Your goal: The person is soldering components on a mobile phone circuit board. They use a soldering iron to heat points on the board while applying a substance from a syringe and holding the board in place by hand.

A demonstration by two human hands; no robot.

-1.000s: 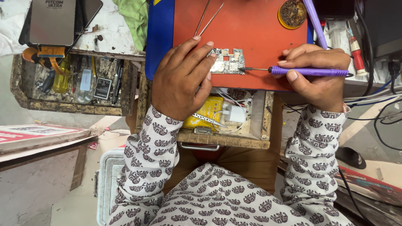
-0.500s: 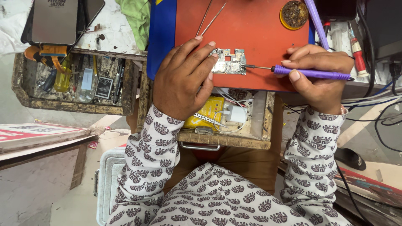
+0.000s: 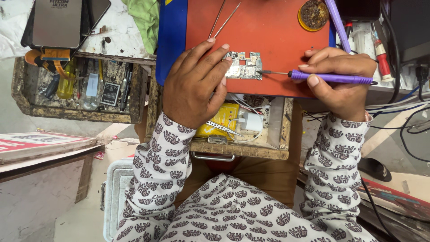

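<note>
A small phone circuit board (image 3: 244, 65) lies on an orange work mat (image 3: 268, 27). My left hand (image 3: 195, 83) rests flat on the mat, its fingertips pressing the board's left edge. My right hand (image 3: 342, 78) grips a purple soldering iron (image 3: 329, 77) held level, its metal tip touching the board's right edge. Metal tweezers (image 3: 224, 19) lie on the mat above my left hand.
A round tin of brass cleaning wool (image 3: 313, 14) sits at the mat's top right. An open wooden drawer (image 3: 242, 150) below holds a yellow pack, a white charger and tweezers. A second drawer (image 3: 80, 92) at left holds tools and bottles. Cables (image 3: 403, 112) trail at right.
Both hands and the iron hold nearly the same pose; only the view has shifted slightly.
</note>
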